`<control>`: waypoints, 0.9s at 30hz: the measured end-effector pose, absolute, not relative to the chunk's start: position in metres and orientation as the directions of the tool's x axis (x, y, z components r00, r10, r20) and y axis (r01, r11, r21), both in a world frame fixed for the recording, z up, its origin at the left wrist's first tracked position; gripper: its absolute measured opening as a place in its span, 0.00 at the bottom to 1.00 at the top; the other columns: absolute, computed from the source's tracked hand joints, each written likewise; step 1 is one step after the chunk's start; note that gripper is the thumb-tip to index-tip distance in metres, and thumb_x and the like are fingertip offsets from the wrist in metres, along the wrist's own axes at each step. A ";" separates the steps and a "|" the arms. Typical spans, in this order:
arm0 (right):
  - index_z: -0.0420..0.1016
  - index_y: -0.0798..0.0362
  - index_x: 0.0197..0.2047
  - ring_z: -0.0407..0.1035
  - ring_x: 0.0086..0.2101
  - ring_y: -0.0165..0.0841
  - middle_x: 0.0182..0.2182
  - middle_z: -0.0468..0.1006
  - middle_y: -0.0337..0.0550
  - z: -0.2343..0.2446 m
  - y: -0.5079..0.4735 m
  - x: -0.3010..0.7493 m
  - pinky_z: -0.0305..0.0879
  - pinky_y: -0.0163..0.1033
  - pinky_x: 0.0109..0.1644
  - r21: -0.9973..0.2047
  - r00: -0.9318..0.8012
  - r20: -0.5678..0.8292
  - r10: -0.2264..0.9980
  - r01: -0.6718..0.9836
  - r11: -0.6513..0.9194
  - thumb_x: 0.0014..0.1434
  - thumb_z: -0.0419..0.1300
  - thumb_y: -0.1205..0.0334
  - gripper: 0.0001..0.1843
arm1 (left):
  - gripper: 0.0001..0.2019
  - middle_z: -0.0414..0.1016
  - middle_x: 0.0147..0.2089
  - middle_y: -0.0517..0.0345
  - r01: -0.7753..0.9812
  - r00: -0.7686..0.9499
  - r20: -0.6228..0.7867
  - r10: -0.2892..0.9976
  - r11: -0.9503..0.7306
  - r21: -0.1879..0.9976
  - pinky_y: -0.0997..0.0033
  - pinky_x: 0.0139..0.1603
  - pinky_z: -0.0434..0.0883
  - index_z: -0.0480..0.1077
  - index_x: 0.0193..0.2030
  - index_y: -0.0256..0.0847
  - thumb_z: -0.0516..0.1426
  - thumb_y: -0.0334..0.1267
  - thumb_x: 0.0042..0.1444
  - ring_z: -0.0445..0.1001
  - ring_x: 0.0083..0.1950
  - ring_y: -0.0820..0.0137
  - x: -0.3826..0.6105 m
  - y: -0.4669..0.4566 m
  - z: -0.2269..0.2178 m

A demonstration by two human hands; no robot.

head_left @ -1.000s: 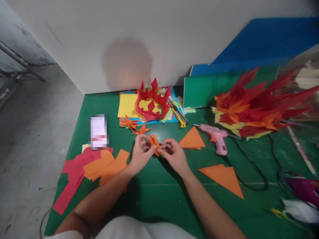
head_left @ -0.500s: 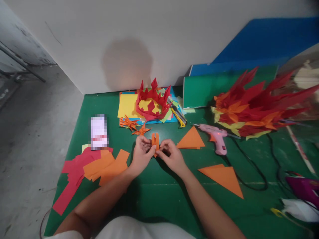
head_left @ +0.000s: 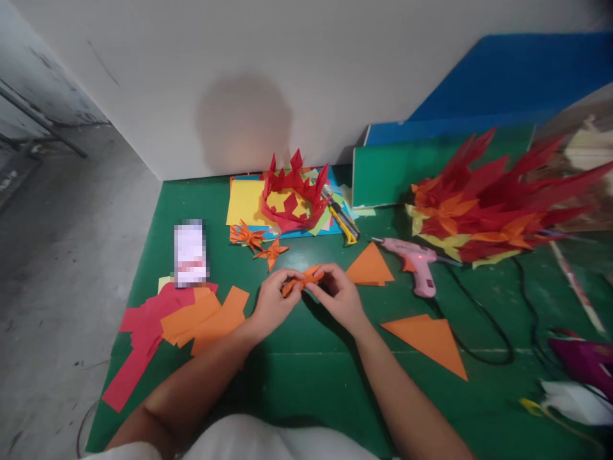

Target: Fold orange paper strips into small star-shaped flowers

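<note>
A small folded orange paper piece [head_left: 306, 279] is pinched between both hands above the green table [head_left: 306, 390]. My left hand [head_left: 278, 299] grips its left end with thumb and fingers. On its right end, the fingers of my right hand [head_left: 339, 295] are closed. My hands cover part of the piece. Just beyond them lie orange paper flowers [head_left: 272, 253], spiky and folded. A stack of folded orange paper triangles [head_left: 370, 266] is right of my right hand, and more orange triangles [head_left: 431, 342] lie nearer to me.
A pink glue gun [head_left: 416, 260] with a black cord lies at right, before a red and orange paper cluster [head_left: 498, 204]. A red paper crown [head_left: 293, 220] and yellow cutter [head_left: 345, 223] rest on coloured sheets. At left are a phone [head_left: 189, 253] and red paper strips [head_left: 153, 319].
The orange piece was upright with its slit end pointing away; now it lies sideways between my hands. My right fingers have shifted up to its far right end.
</note>
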State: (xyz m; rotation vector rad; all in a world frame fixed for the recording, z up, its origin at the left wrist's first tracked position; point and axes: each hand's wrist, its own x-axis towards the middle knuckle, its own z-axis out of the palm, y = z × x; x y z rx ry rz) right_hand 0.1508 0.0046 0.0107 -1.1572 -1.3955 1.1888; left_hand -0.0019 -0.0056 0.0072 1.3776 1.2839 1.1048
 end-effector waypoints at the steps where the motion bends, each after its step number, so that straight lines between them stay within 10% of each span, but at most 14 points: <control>1: 0.66 0.49 0.34 0.69 0.34 0.32 0.33 0.73 0.40 0.011 0.004 0.151 0.69 0.39 0.39 -0.988 -0.121 0.102 0.987 0.101 0.115 0.52 0.64 0.55 0.12 | 0.06 0.76 0.36 0.56 0.183 0.052 0.025 0.998 -0.034 0.982 0.69 0.43 0.71 0.71 0.36 0.39 0.55 0.29 0.51 0.74 0.39 0.70 -0.002 -0.006 0.007; 27: 0.63 0.49 0.35 0.64 0.26 0.30 0.26 0.67 0.35 0.010 0.001 0.150 0.64 0.35 0.31 -0.985 -0.048 -0.040 0.998 0.169 -0.031 0.53 0.59 0.56 0.09 | 0.09 0.71 0.36 0.58 -0.055 0.073 -0.112 0.991 0.116 0.992 0.78 0.28 0.73 0.69 0.37 0.38 0.57 0.42 0.56 0.71 0.26 0.79 0.004 -0.008 0.015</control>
